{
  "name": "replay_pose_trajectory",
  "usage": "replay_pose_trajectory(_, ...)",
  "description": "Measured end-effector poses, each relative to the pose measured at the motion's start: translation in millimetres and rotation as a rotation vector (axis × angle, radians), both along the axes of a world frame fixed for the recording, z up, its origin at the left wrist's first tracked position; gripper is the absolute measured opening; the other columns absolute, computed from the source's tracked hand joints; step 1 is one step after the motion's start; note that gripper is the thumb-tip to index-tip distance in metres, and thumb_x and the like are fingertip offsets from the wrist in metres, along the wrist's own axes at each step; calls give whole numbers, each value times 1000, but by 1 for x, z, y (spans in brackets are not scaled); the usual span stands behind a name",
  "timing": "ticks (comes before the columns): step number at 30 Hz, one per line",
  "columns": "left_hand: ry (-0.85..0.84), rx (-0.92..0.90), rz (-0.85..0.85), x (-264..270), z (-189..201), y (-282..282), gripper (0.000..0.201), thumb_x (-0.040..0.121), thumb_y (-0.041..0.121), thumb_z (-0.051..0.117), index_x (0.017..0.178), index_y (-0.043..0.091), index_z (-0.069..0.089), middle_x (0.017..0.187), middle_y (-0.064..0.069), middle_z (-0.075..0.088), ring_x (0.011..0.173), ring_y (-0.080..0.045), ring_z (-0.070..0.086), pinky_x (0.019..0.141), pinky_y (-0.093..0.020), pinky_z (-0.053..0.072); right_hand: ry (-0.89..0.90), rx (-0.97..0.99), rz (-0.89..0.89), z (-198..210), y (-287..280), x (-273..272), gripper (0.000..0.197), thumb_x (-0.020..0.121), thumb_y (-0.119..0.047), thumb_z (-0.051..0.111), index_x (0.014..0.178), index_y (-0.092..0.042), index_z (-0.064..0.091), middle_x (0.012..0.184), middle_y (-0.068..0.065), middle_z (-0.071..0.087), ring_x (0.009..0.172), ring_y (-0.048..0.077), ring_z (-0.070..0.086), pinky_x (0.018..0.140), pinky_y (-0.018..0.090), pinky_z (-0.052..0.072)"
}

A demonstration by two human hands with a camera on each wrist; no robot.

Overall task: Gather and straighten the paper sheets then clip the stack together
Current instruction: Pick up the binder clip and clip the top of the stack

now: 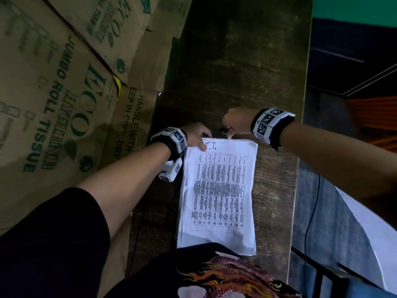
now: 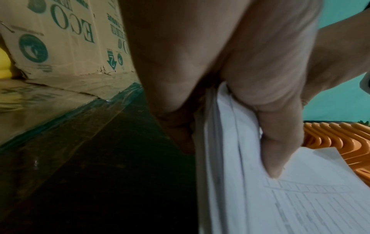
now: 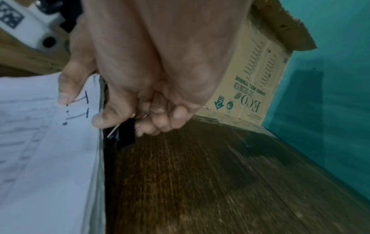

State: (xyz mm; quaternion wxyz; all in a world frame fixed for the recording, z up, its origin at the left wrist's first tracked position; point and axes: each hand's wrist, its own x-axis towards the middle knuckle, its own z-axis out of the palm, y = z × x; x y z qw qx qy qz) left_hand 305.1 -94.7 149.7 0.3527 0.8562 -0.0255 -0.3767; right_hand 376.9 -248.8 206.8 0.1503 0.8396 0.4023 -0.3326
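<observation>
A stack of printed paper sheets (image 1: pixel 219 190) lies lengthwise on the dark wooden table (image 1: pixel 236 72), its near end at my body. My left hand (image 1: pixel 202 143) pinches the stack's far left corner, thumb (image 2: pixel 280 142) on the top sheet (image 2: pixel 300 197) and fingers underneath. My right hand (image 1: pixel 227 132) grips a black binder clip (image 1: pixel 223 131) at the stack's far edge. In the right wrist view the clip (image 3: pixel 122 134) sits between my thumb and curled fingers, right beside the paper edge (image 3: pixel 99 158). Whether it bites the sheets is hidden.
Cardboard tissue boxes (image 1: pixel 64 93) stand along the table's left side. The table's right edge (image 1: pixel 300 147) drops to a dark floor. Stacked orange plastic pieces (image 2: pixel 330 142) lie beyond it, with a teal wall (image 3: pixel 330 110) behind.
</observation>
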Motion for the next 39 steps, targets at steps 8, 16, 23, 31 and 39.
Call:
replay_pose_trajectory(8, -88, 4, 7, -10, 7, -4, 40, 73, 7, 76, 111, 8, 66, 108, -9, 69, 91, -16, 59, 81, -25, 44, -17, 65, 46, 8, 2, -12, 20, 85, -24, 67, 89, -5, 67, 76, 9, 62, 70, 25, 56, 62, 29, 38)
replay_pose_trajectory(16, -105, -39, 31, -17, 13, -5, 46, 73, 6, 76, 117, 9, 64, 111, -8, 68, 98, -21, 62, 85, -26, 46, -2, 68, 117, 14, 1, -21, 18, 87, -23, 63, 86, -5, 67, 77, 11, 67, 66, 24, 54, 61, 29, 39)
replay_pose_trajectory(23, -74, -146, 77, -22, 15, 0, 45, 72, 3, 77, 116, 12, 66, 108, -5, 71, 92, -13, 63, 83, -23, 46, 55, 67, 112, 10, -2, -23, 19, 88, -22, 62, 75, -8, 64, 72, 8, 66, 69, 25, 60, 61, 30, 43)
replay_pose_trajectory(31, -52, -209, 130, -29, 14, 1, 44, 73, 1, 75, 115, 12, 66, 109, -4, 70, 97, -16, 65, 85, -27, 52, 96, 82, 38, 7, -6, -27, 18, 83, -33, 66, 87, -16, 68, 75, 2, 65, 70, 22, 60, 57, 27, 42)
replay_pose_trajectory(39, -6, -558, 807, -80, -13, 2, 53, 69, 0, 78, 117, 14, 59, 112, -3, 65, 106, -18, 61, 95, -32, 47, 99, 239, -147, -11, -21, -28, 24, 86, -33, 66, 99, -13, 67, 104, 2, 32, 78, 22, 53, 68, 36, 51)
